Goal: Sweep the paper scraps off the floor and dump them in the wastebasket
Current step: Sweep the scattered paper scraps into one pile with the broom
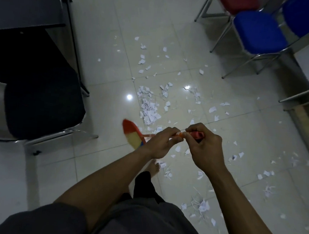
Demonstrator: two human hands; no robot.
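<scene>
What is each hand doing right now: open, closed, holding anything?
Left hand: grips the broom by its handle.
Right hand: grips the top end of the same handle.

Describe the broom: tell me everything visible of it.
The broom has a fan-shaped head, red-orange at the top, with yellow bristles and a bit of blue at the edge, all blurred. A thin orange stick runs from the head to the hands. The left hand grips it lower down, and the right hand grips its red top end. The head hangs low beside the black chair, near the paper scraps. Whether it touches the floor cannot be told.
</scene>
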